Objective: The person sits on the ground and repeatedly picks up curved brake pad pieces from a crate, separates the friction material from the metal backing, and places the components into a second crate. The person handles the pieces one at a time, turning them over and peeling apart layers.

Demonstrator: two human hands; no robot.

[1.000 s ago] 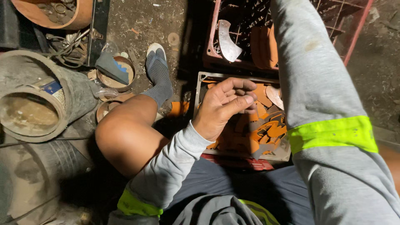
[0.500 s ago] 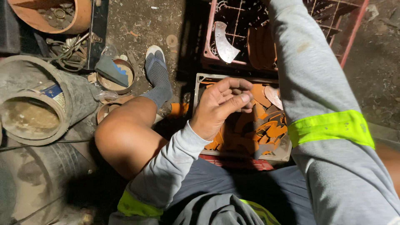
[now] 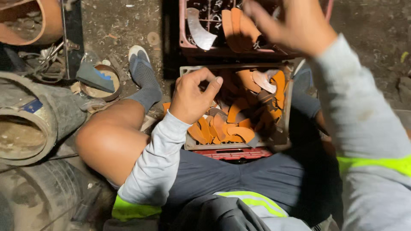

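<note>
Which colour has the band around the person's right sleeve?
The band on the right sleeve is bright yellow-green; the head view shows it.

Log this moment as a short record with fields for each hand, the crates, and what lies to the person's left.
left hand: curled over the near crate, thumb out; whether it holds a piece cannot be told
right hand: raised over the far crate, blurred, fingers spread
near crate: grey, full of curved orange pieces
far crate: pinkish red, with orange pieces and one pale curved piece
left side: grey pipe, socked foot, round tin
</note>
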